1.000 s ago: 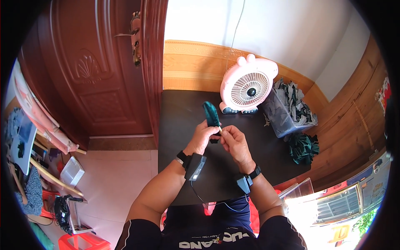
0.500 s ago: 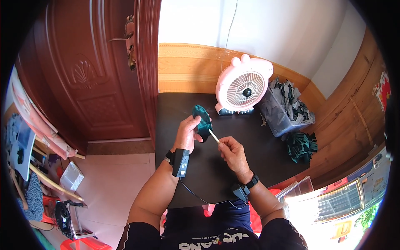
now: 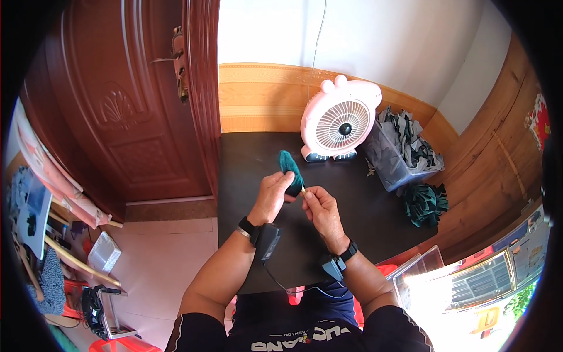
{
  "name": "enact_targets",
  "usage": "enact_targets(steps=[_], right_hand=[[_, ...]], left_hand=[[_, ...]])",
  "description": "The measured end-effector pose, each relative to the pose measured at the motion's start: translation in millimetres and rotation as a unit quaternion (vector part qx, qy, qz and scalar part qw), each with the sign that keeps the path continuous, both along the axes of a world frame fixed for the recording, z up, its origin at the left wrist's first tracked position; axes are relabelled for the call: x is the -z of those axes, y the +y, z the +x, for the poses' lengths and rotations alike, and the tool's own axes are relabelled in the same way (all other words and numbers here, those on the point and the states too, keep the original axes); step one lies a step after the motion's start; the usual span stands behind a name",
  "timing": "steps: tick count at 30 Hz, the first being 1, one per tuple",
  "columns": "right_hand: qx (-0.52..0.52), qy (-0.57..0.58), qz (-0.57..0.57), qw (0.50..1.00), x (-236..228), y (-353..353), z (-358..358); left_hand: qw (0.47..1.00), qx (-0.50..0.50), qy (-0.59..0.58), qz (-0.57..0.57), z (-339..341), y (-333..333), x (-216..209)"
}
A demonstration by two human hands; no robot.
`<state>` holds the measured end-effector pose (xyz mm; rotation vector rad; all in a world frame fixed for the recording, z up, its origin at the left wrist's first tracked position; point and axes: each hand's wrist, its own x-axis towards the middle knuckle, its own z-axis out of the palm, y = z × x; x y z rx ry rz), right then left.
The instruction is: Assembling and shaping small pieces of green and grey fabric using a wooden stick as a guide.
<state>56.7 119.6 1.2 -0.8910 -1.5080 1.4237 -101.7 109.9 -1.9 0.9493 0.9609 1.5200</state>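
My left hand (image 3: 270, 196) is closed on a dark green velvety fabric piece (image 3: 288, 164), long and narrow with a rounded top, held above the table. A thin pale stick (image 3: 303, 190) reaches into the lower end of the cloth. My right hand (image 3: 324, 214) pinches that stick between thumb and fingers, close to the fabric. How deep the stick sits inside is hidden. Both hands are nearly touching. Each wrist wears a black strap with a small box and a thin cable.
On the dark table (image 3: 252, 149) stands a pink fan (image 3: 341, 124). Right of it are a clear plastic bin (image 3: 394, 167) of grey and green cloth scraps and a bunch of dark green fabric (image 3: 423, 204). A brown door (image 3: 129, 117) is at left.
My right hand has moved left and up toward the cloth, so less of the stick shows. My left hand has shifted slightly right, and the fabric has turned a little.
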Motion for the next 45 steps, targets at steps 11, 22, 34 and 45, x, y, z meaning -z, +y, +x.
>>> enact_targets(steps=[11, 22, 34, 45], right_hand=[[0.101, -0.208, 0.308, 0.923, -9.6, -10.3, 5.2], [0.052, -0.125, 0.234, 0.963, -5.5, -10.4, 10.5], [0.059, -0.065, 0.223, 0.971, 4.0, -7.8, 9.0], [0.034, -0.074, 0.201, 0.976, -1.2, -7.7, 12.9]], left_hand=[[0.990, -0.005, -0.114, 0.087, -31.3, -3.9, -10.5], [0.988, -0.051, -0.118, 0.083, -21.3, -9.1, -16.6], [0.990, -0.069, -0.078, 0.090, -11.2, -16.7, -22.1], [0.988, -0.066, -0.127, 0.061, -14.4, -15.2, -22.8]])
